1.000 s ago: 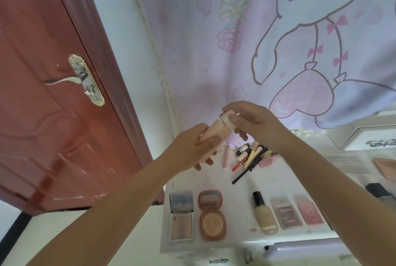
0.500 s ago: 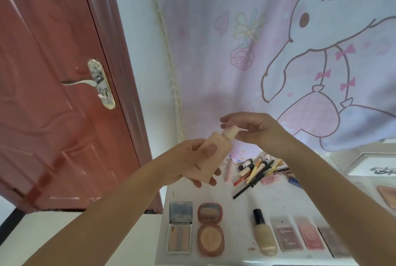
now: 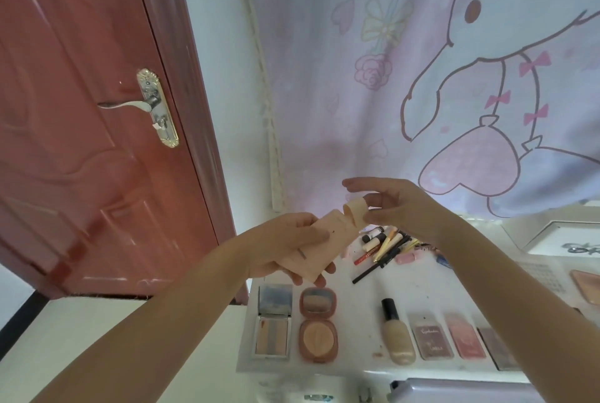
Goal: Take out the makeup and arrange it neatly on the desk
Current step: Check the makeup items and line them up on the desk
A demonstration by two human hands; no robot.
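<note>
red door [image 3: 81, 143] ajar, left | metal handle [image 3: 130, 105] | cartoon curtain [image 3: 422, 78] behind | white wall [image 3: 224, 78]

A soft beige plastic tube [image 3: 319, 245] with a matching cap is held tilted above the white desk [image 3: 418, 289], where compacts, palettes and pencils are laid out.
</note>
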